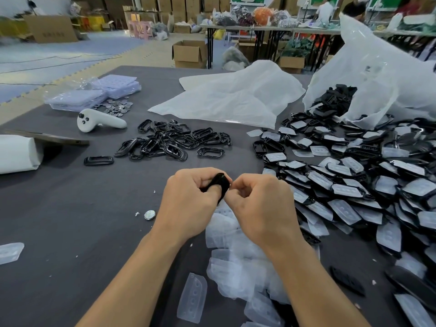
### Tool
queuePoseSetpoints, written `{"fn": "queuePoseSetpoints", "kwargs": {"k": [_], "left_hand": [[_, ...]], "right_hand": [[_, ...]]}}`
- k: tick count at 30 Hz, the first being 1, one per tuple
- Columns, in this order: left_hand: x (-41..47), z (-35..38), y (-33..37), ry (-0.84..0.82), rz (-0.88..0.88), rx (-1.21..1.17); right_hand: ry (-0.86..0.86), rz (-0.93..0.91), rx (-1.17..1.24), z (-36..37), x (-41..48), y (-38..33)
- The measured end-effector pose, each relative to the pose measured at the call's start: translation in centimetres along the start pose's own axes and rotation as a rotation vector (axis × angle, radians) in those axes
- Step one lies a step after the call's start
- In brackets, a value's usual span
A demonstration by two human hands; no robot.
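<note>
My left hand (188,204) grips a small black plastic shell (220,182) above the dark grey table (70,220), thumb pressed on its near side. My right hand (262,204) meets it from the right, fingers curled and pinching the shell's right edge. What lies between the right fingers is hidden. Below my hands lies a heap of clear film pads (236,256). A pile of empty black frames (174,140) sits further back at centre. A large heap of black shells with clear pads (354,185) fills the right side.
A white controller (99,120) and a pile of coin cells (118,106) lie at the back left beside stacked clear trays (94,93). One coin cell (149,214) lies left of my wrist. White plastic bags (236,97) cover the back; one open bag (377,79) spills shells.
</note>
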State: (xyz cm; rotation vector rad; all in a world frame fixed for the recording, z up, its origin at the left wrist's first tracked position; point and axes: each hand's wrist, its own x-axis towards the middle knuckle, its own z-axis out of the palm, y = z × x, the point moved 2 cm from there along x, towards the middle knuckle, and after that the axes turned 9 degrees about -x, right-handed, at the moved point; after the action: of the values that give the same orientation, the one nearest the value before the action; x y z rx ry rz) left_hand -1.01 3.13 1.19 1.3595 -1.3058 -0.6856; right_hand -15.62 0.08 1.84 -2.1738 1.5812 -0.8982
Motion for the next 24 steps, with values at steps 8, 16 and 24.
{"fn": "queuePoseSetpoints", "kwargs": {"k": [8,16,24], "left_hand": [[-0.2,0.3,-0.1,-0.041,0.046,0.055],[0.0,0.2,0.1,0.029,-0.039,-0.062],[-0.3,0.3,0.2,0.041,-0.06,-0.038]], "right_hand": [[-0.029,0.0,-0.136,0.0,-0.1,-0.3],[0.072,0.134,0.108,0.0,0.1,0.4],[0.243,0.377,0.19,-0.6,0.6,1.2]]}}
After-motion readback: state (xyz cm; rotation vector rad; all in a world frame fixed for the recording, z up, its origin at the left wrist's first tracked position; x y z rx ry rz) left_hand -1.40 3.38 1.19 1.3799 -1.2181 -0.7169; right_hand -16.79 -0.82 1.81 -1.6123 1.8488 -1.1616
